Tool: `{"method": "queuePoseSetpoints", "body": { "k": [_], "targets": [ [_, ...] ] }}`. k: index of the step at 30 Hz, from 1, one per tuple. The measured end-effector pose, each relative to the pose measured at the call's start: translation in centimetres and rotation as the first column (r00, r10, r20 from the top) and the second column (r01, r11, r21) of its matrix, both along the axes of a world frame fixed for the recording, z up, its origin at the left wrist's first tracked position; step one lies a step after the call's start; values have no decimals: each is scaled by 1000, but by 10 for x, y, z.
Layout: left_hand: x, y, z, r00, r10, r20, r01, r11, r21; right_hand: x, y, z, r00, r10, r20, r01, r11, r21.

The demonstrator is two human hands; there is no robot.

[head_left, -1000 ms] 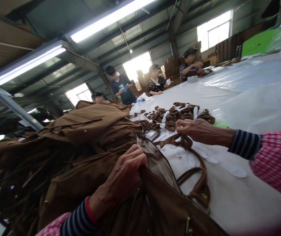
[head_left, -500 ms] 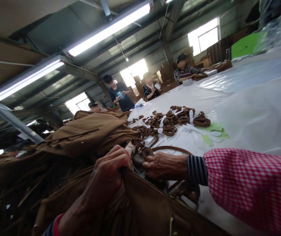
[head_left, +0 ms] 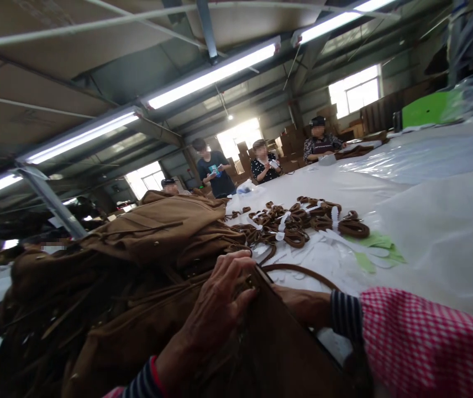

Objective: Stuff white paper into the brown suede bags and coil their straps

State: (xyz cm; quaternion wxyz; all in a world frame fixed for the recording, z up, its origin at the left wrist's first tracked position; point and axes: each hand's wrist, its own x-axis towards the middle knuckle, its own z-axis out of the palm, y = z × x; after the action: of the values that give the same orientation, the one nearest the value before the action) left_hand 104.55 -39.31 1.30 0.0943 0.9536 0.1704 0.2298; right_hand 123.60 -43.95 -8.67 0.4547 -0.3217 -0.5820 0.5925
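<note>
A dark brown bag (head_left: 290, 337) stands tilted in front of me. My left hand (head_left: 220, 304) is closed over its upper edge, thumb on the near face and fingertips over the top. My right hand (head_left: 303, 304) reaches in at the far side of that edge; its fingers are hidden by the bag, and so is anything they hold. Whether they are inside the bag or behind it, I cannot tell. A brown strap (head_left: 303, 271) arches over the table just past my right wrist.
Brown bags (head_left: 170, 221) lie heaped on the left. Coiled brown straps with white wraps (head_left: 294, 221) lie beyond my hands on the white-covered table (head_left: 435, 210), near green scraps (head_left: 379, 251). Several people, one a standing person (head_left: 215, 171), are farther back.
My right hand, which was by a coiled brown strap at the bag's opening, has gone down out of sight past the bag's edge. The bag's near side stands higher; the view has tilted up.
</note>
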Motion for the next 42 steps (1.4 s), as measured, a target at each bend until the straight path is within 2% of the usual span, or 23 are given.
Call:
{"method": "queuePoseSetpoints", "body": {
  "k": [1, 2, 4, 6, 9, 11, 12, 14, 15, 17, 19, 23, 25, 27, 28, 29, 30, 33, 35, 40, 42],
  "targets": [
    [-4, 4, -14, 998, 37, -43, -36, 999, 10, 7, -1, 2, 1000, 10, 28, -9, 999, -35],
    [-8, 9, -27, 993, 59, -105, -58, 998, 19, 14, -1, 3, 997, -30, 76, 36, 995, -88],
    [-14, 16, -49, 964, 75, -255, -74, 997, 15, 30, 4, 4, 959, -204, 198, 236, 959, -155],
    [-15, 21, -58, 941, 76, -331, -87, 996, -18, 46, 17, 4, 882, -395, 258, 435, 893, -119],
    [-6, 29, -42, 955, 75, -286, -108, 989, -101, 57, 48, 9, 791, -550, 267, 566, 824, 20],
    [2, 40, -23, 953, 225, -203, -255, 957, -136, 51, 71, 14, 767, -572, 291, 569, 816, 103],
    [6, 48, -15, 924, 346, -160, -369, 919, -142, 45, 82, 17, 761, -576, 297, 565, 814, 131],
    [11, 67, -6, 817, 569, -93, -577, 802, -154, 28, 101, 20, 750, -587, 303, 564, 808, 171],
    [14, 78, -5, 766, 639, -72, -641, 749, -168, 19, 109, 20, 745, -594, 304, 565, 804, 185],
    [20, 99, -10, 726, 686, -44, -676, 701, -224, 5, 120, 17, 744, -596, 301, 562, 803, 200],
    [29, 119, -21, 717, 697, 3, -661, 681, -316, -1, 124, 12, 753, -590, 291, 551, 808, 211],
    [54, 147, -47, 702, 694, 159, -530, 658, -535, 6, 123, 6, 740, -608, 286, 545, 792, 275],
    [64, 153, -59, 661, 707, 251, -459, 646, -610, 12, 124, 10, 697, -660, 281, 570, 747, 342],
    [69, 156, -70, 631, 702, 330, -379, 650, -659, 15, 131, 16, 619, -740, 264, 596, 661, 456],
    [69, 157, -74, 627, 691, 360, -333, 655, -678, 15, 137, 20, 597, -758, 262, 583, 634, 508],
    [68, 157, -78, 627, 678, 383, -288, 659, -695, 14, 145, 22, 598, -755, 270, 552, 632, 544],
    [67, 158, -81, 631, 664, 403, -247, 663, -707, 12, 152, 24, 619, -730, 290, 508, 653, 561],
    [62, 158, -86, 643, 620, 450, -157, 682, -714, 10, 170, 26, 722, -588, 364, 373, 775, 510],
    [63, 156, -85, 665, 588, 461, -115, 690, -715, 14, 170, 24, 748, -539, 387, 341, 812, 473],
    [74, 144, -77, 779, 502, 377, -43, 642, -765, 35, 143, 24, 754, -553, 354, 360, 799, 481],
    [75, 140, -71, 784, 495, 374, -49, 651, -758, 37, 137, 27, 758, -553, 345, 345, 789, 508]
  ]
}}
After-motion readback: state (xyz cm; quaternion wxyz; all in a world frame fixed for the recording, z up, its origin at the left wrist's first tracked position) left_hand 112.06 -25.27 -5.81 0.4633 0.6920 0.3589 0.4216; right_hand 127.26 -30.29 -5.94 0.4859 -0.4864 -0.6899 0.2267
